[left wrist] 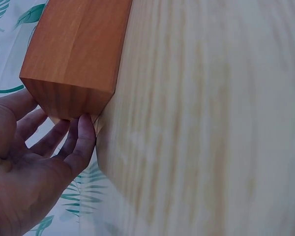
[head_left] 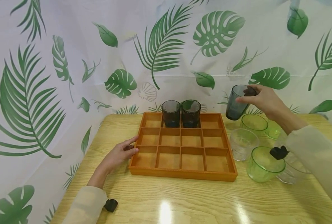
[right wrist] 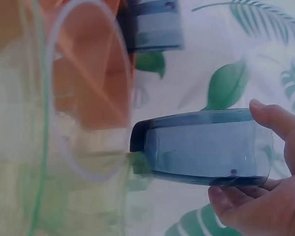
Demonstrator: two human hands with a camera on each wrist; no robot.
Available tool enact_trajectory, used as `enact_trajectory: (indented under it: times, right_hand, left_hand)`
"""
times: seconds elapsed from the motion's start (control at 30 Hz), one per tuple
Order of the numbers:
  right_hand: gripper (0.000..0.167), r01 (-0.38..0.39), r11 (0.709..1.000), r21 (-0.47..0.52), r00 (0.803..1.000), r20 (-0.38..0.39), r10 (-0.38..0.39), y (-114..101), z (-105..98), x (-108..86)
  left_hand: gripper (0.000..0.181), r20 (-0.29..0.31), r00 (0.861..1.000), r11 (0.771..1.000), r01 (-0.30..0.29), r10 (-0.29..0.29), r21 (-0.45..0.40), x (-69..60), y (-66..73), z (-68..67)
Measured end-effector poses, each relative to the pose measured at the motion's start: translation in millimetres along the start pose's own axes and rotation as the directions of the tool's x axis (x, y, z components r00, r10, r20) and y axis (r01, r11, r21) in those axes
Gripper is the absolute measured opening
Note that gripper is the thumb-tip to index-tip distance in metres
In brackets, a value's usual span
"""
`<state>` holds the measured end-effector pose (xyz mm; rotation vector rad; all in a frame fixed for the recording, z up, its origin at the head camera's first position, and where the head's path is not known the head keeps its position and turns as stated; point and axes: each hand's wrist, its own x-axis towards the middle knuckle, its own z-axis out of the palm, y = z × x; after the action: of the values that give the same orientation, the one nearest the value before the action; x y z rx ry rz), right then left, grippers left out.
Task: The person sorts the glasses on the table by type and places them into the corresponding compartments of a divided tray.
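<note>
My right hand (head_left: 262, 98) grips a dark grey-blue glass (head_left: 236, 102) near its rim, holding it tilted above the table, right of the wooden divided tray (head_left: 182, 173). In the right wrist view, the thumb and fingers of the hand (right wrist: 270, 191) lie on opposite sides of the glass (right wrist: 201, 147). Two dark glasses (head_left: 171, 113) (head_left: 191, 113) stand side by side in the two middle compartments of the tray's back row. At the tray's left side rests my left hand (head_left: 121, 155), its fingertips touching the edge; the left wrist view shows the hand (left wrist: 44, 157) against the tray's corner (left wrist: 73, 64).
Right of the tray stand several clear and green glasses, among them a clear one (head_left: 242, 144), a green one in front (head_left: 264, 165) and a green one behind (head_left: 254, 123). A leaf-patterned cloth (head_left: 166, 62) hangs behind the wooden table (head_left: 143, 199).
</note>
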<state>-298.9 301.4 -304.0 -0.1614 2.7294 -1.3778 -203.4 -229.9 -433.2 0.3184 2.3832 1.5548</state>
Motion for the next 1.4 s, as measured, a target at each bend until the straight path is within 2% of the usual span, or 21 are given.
enact_trajectory:
  times: [0.27,0.6,0.97,1.4]
  right_hand:
    - [0.097,0.010,1.000,-0.015,0.998,-0.058,-0.011,-17,-11,-15.5]
    - [0.097,0.017,0.997,-0.080,0.999,-0.029,-0.019,-18,-19,-35.0]
    - [0.094,0.036,0.999,-0.040,0.999,0.009,-0.036,-29,3,-38.1]
    - [0.095,0.053,0.997,0.051,0.998,0.037,-0.055,-47,34,-20.1]
  left_hand:
    - [0.065,0.002,1.000,1.000,-0.004,0.004,0.004,-0.1,-1.0,-0.8]
    - [0.065,0.013,1.000,1.000,-0.016,0.016,0.008,-1.7,-2.3,-2.2]
    - [0.065,0.017,1.000,1.000,-0.013,0.013,-0.004,-2.4,-5.3,-2.8]
    - [0.066,0.019,1.000,1.000,-0.009,0.009,-0.001,-0.2,-3.5,-0.1]
